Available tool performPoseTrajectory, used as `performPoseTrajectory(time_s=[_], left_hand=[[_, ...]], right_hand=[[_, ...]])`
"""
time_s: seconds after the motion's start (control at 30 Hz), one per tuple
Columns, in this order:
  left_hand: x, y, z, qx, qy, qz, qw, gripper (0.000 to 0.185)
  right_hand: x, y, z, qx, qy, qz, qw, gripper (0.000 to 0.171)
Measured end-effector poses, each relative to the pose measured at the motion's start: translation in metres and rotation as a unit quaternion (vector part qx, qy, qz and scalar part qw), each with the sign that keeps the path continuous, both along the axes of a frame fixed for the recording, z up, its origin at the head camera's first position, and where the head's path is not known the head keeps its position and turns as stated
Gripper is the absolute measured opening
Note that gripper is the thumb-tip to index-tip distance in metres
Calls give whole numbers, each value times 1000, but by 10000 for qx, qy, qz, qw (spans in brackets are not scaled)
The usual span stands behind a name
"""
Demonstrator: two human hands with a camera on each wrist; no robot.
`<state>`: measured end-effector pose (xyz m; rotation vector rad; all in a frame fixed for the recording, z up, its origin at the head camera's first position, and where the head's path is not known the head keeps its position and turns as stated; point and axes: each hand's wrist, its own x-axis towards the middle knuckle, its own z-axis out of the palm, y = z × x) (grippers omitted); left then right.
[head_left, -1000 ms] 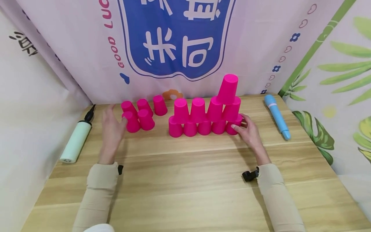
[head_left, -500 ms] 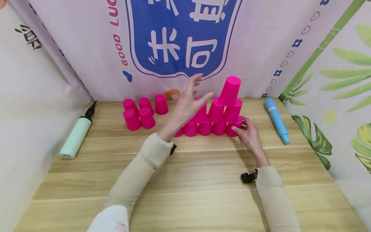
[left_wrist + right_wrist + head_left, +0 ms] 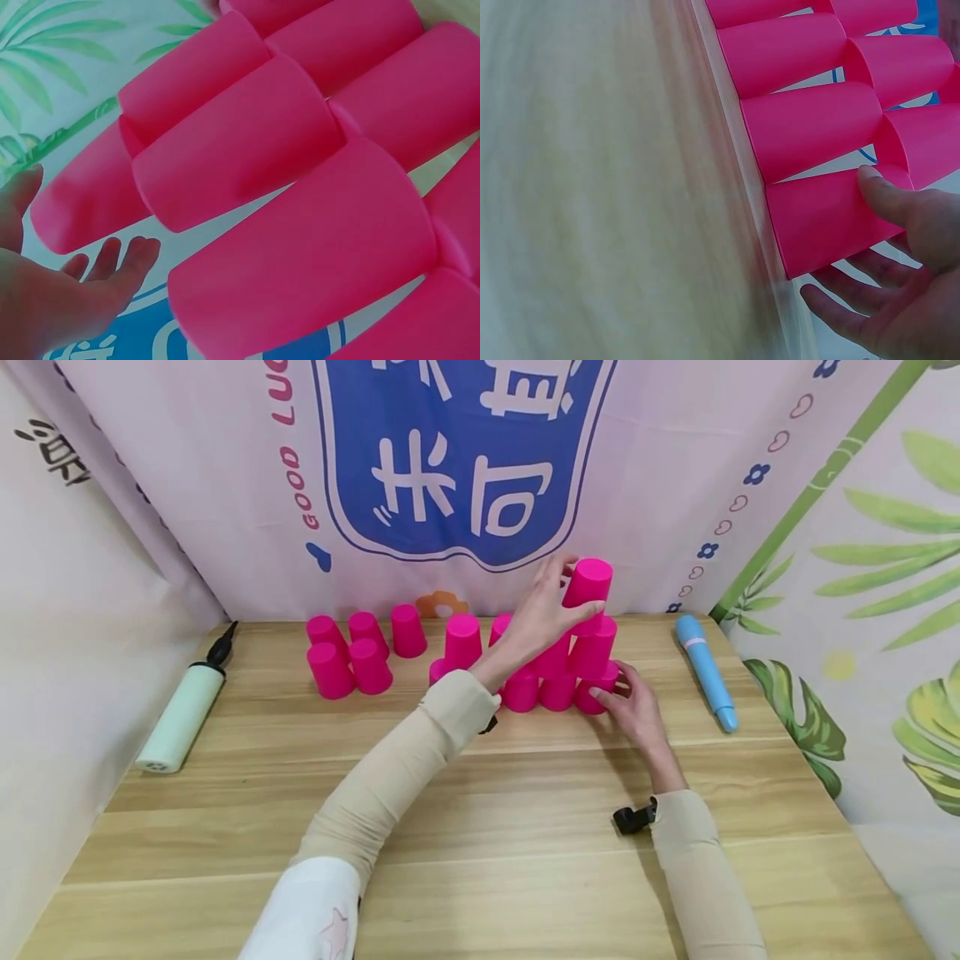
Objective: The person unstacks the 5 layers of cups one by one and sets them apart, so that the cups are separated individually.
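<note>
Wooden table (image 3: 480,860) with printed cloth backdrop (image 3: 187,485) behind it. Pink cup pyramid (image 3: 558,664) stands at the back, centre-right: a bottom row on the table, a second row on that, top cup (image 3: 587,583) at the peak. Five loose pink cups (image 3: 352,647) are grouped upside down to its left. Mint pump (image 3: 180,714) lies at the far left edge, blue tube (image 3: 703,658) at the right. Left hand (image 3: 542,614) reaches across and grasps the top cup, thumb and fingers around its sides. Right hand (image 3: 633,710) is relaxed, fingertips touching the rightmost bottom cup (image 3: 596,687).
</note>
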<state>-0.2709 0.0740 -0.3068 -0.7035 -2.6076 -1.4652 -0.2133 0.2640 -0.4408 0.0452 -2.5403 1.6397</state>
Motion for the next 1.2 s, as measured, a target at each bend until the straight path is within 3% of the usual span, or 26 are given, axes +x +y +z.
performPoseTrajectory(time_s=[0.2, 0.43, 0.87, 1.2], left_hand=[[-4, 1, -6, 103, 111, -51, 9999, 64], [-2, -6, -8, 375, 32, -95, 9992, 63], [13, -46, 1, 503, 626, 266, 9964, 65], [27, -80, 11, 635, 693, 524, 9942, 67]], right_hand=[[-10, 6, -21, 247, 31, -49, 9997, 64], [-11, 6, -25, 217, 72, -50, 9997, 63], [-8, 6, -23, 296, 93, -119, 9994, 61], [-10, 8, -20, 195, 135, -73, 9997, 62]])
